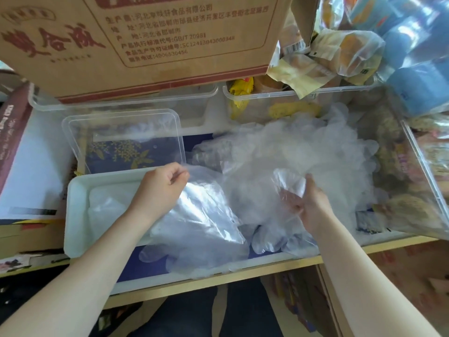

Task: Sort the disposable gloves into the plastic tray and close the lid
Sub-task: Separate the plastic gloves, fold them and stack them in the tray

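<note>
A big heap of clear disposable gloves (286, 152) covers the middle and right of the table. A white plastic tray (75, 215) lies at the front left with a few gloves in it. Its clear lid (121, 139) rests behind it. My left hand (161, 188) is over the tray's right part, fingers pinched on the top edge of one clear glove (201, 215) that drapes down over the tray edge. My right hand (308, 205) grips the lower edge of the glove heap, with film bunched over its fingers.
A cardboard box (145, 35) stands at the back over two clear bins (255, 98). Wrapped bread packets (340, 54) and blue packs (418, 69) pile up at the right. A clear bin wall (422, 181) borders the heap at the right. The wooden table edge (243, 276) runs in front.
</note>
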Action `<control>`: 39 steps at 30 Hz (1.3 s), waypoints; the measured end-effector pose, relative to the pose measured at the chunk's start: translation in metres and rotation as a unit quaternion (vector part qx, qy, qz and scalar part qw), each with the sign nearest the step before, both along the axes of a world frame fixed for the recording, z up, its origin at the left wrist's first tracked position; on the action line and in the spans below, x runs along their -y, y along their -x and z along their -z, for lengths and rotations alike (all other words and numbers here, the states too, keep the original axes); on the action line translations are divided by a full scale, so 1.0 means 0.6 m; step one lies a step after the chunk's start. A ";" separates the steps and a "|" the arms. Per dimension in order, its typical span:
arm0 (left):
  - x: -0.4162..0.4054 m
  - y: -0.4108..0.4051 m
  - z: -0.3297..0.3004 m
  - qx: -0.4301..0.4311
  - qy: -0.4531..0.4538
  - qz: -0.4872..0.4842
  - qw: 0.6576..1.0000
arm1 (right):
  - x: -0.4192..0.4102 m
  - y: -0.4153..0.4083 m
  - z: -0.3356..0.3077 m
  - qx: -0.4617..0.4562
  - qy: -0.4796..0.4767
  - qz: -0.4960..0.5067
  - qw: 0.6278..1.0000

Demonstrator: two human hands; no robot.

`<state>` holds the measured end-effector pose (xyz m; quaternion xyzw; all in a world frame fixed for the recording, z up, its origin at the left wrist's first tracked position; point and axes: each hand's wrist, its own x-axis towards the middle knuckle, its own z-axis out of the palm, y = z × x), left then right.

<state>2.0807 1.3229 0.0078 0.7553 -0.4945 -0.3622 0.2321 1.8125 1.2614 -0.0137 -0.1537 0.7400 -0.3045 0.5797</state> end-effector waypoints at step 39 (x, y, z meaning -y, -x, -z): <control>-0.012 -0.019 -0.051 0.046 0.237 -0.155 0.958 | 0.019 -0.045 -0.132 -0.169 0.468 -0.464 0.733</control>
